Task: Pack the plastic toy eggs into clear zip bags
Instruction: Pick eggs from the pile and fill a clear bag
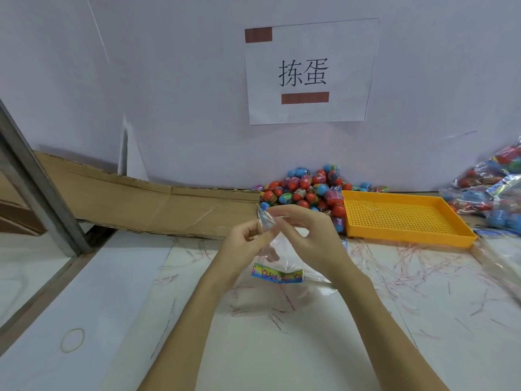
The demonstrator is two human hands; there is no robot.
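Both forearms reach in over the white table (253, 348), and between the hands hangs a clear bag (284, 258) with a colourful printed strip at its lower end. The left hand (244, 244) pinches the bag's top edge with curled fingers; the right hand (307, 230) grips the same edge from the other side, fingers bent. Just beyond the hands lies the heap of red and blue eggs (307, 190), touching the orange tray (400, 218) on the tray's left. Filled bags (490, 193) sit past the tray's right end.

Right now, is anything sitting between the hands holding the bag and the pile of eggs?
Nothing visible does. Both the left hand and right hand hold the clear bag just in front of the egg pile.
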